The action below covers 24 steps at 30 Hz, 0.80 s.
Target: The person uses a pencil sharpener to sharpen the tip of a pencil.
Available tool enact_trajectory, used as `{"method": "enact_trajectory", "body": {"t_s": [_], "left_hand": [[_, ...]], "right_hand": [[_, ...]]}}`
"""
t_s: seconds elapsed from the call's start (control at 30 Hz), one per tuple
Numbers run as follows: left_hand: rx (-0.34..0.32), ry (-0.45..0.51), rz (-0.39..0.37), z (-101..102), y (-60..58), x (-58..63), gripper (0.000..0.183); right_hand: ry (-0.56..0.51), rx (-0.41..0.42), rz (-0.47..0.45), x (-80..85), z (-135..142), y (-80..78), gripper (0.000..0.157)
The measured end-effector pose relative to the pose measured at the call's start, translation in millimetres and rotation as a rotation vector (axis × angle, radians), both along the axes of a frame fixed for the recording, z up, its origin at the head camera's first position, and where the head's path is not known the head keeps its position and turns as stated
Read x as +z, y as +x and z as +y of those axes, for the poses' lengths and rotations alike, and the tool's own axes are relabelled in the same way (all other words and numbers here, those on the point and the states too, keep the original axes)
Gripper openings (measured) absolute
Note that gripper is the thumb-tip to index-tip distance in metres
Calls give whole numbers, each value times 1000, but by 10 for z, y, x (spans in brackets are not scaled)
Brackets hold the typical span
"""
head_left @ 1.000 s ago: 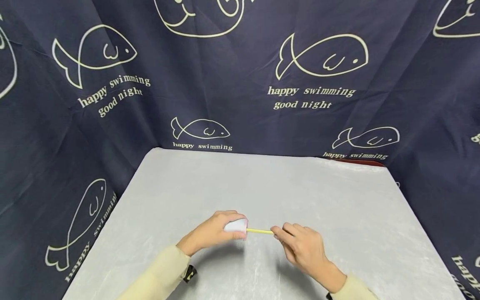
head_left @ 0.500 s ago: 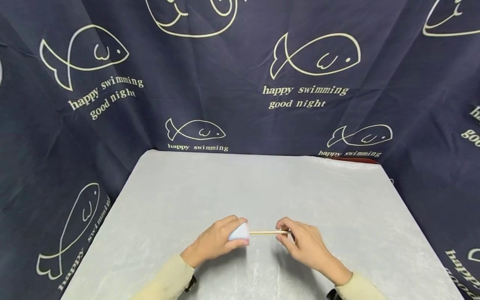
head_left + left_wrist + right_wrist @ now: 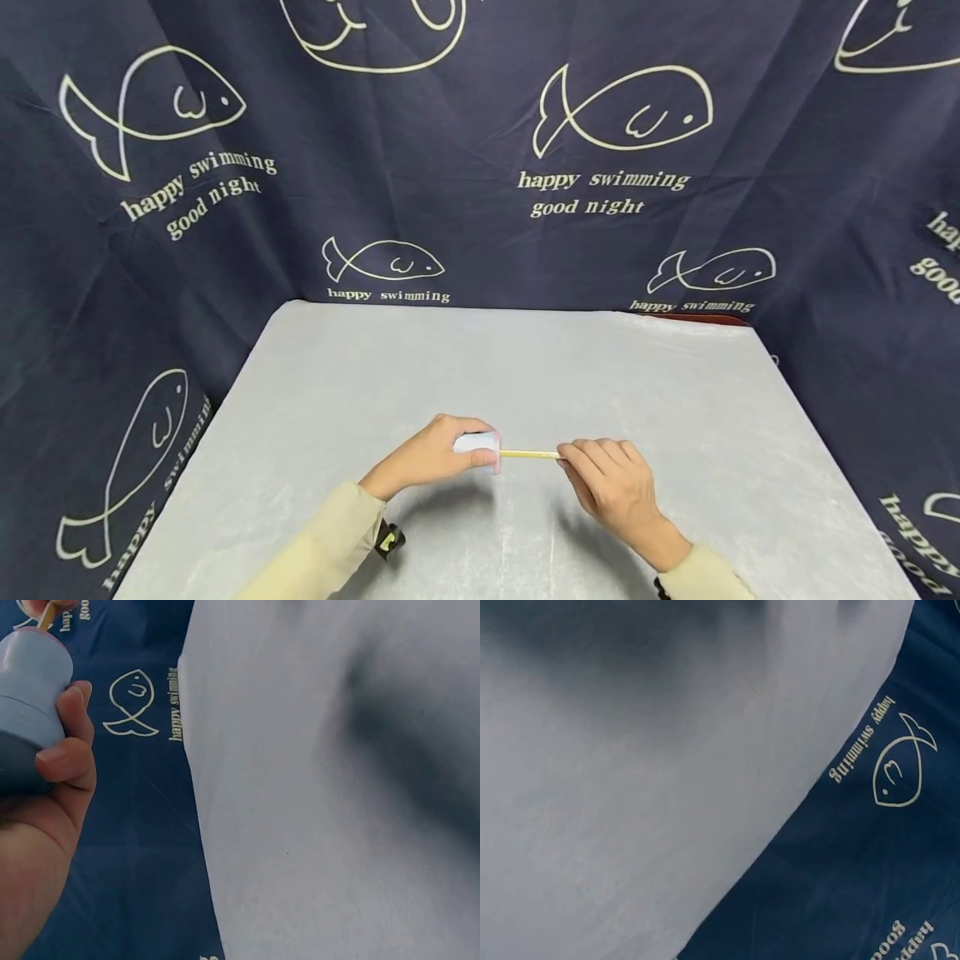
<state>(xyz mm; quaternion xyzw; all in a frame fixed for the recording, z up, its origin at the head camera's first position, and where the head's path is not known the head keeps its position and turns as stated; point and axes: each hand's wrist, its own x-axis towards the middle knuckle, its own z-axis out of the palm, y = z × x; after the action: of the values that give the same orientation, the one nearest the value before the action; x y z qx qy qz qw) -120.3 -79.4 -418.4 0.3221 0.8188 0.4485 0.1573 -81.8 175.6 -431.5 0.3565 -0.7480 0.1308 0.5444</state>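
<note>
My left hand [image 3: 426, 457] grips a light blue pencil sharpener [image 3: 472, 442] with a pink rim, held sideways above the table. A yellow pencil [image 3: 528, 454] runs from the sharpener's rim to my right hand [image 3: 617, 490], which pinches its far end between thumb and fingers. In the left wrist view, the sharpener [image 3: 34, 671] shows a dark lower part, and the fingers of my left hand [image 3: 66, 769] curl round it. The pencil [image 3: 47, 616] enters its top there; its tip is hidden inside. Neither hand appears in the right wrist view.
A table [image 3: 420, 358] covered with pale grey cloth lies under both hands, their shadows falling on it. Dark blue curtains [image 3: 480, 183] printed with fish surround its back and sides. A strip of red edge [image 3: 712, 319] shows at the back right corner.
The right hand's fingers were over the pencil, then spread apart around its end, and now close over it again with the hand turned. The left hand keeps hold of the sharpener, tilting it slightly.
</note>
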Motion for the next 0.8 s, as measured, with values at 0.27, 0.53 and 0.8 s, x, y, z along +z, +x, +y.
{"method": "enact_trajectory", "body": {"t_s": [0.27,0.53,0.8], "left_hand": [[-60,70,-104,-75,-18,-70,16],[-57,-34,479,-40,117,-281,34],[-60,-67,750,-14,98,-262,42]], "right_hand": [[48,-10,133,18,-119,-62,31],[-106,102,-878,-152,-30,118,13],[-135,18,-1207,-84,28,121,4]]}}
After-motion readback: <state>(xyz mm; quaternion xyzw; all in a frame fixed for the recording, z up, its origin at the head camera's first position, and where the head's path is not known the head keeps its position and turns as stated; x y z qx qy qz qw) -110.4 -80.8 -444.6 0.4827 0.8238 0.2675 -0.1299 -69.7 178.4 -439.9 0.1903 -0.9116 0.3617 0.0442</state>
